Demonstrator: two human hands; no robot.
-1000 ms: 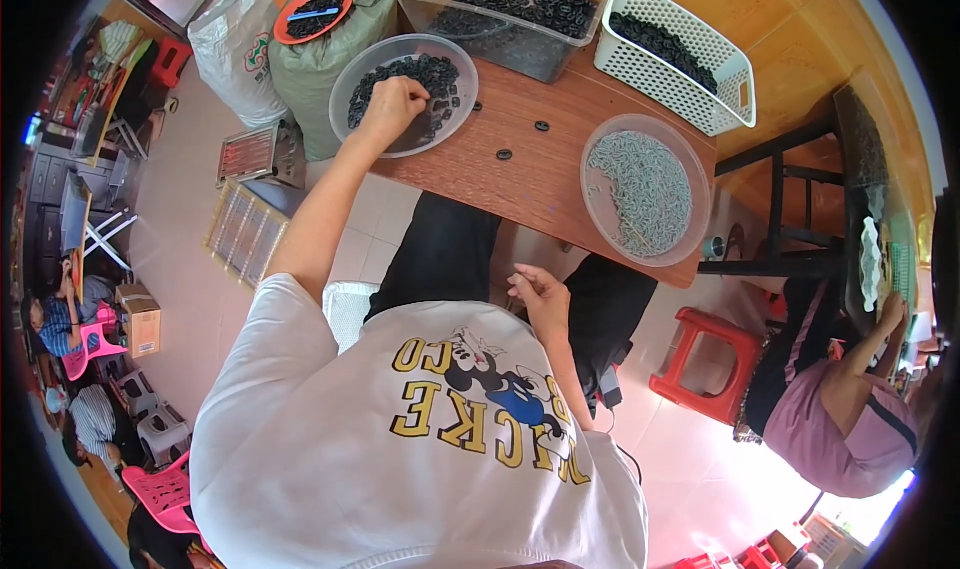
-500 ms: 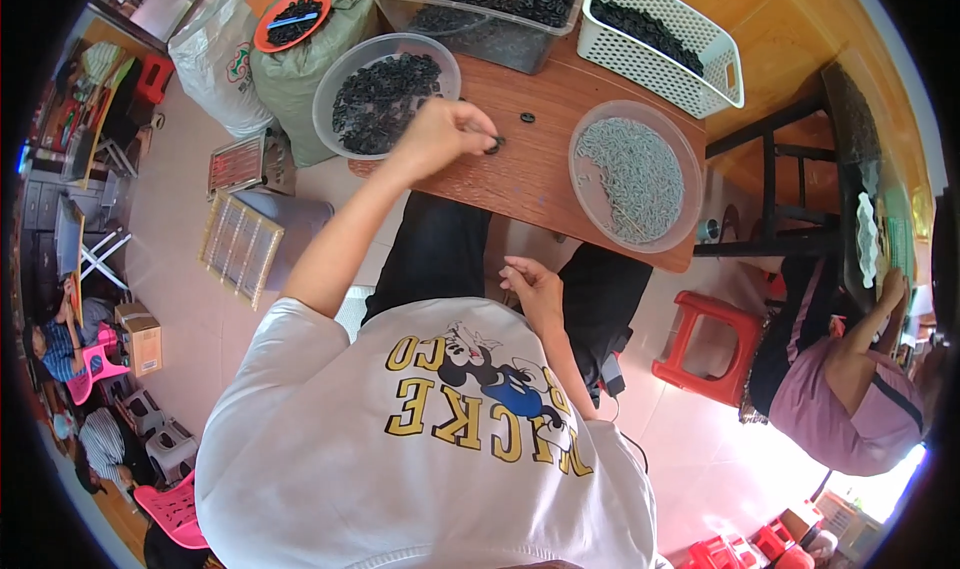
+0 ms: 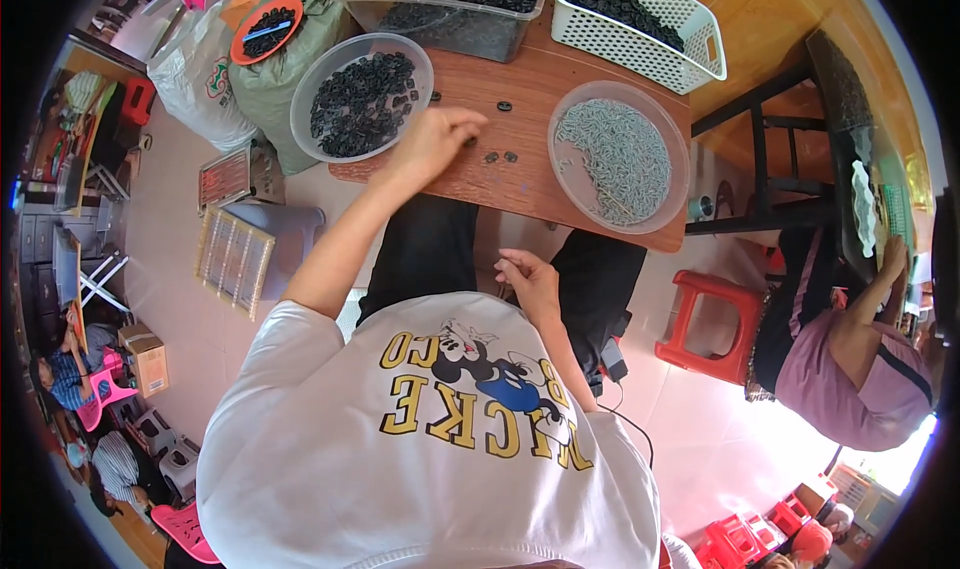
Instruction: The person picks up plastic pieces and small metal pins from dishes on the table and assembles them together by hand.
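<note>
My left hand (image 3: 432,145) is over the brown table beside a round clear bowl (image 3: 302,129) of small black plastic parts. Its fingers stretch to the right, slightly blurred, and seem to hold nothing. A small black part (image 3: 470,142) shows just below the fingertips; whether they touch it is unclear. Two more black parts (image 3: 510,156) lie close together on the wood, with another oval black part (image 3: 504,107) farther back. Over my lap, my right hand (image 3: 532,283) is closed, thumb and fingertips together; anything between them is too small to name.
A round bowl (image 3: 680,159) of silvery screws stands at the table's right (image 3: 520,194). Behind are a clear bin (image 3: 450,37) and a white basket (image 3: 700,64) of black parts. Sacks (image 3: 290,79) stand left, a red stool (image 3: 668,314) right. Another person (image 3: 850,384) sits far right.
The left hand has shifted a little to the right over the table, and its fingers have straightened. Two black parts now lie on the wood near it. The right hand stays over the lap.
</note>
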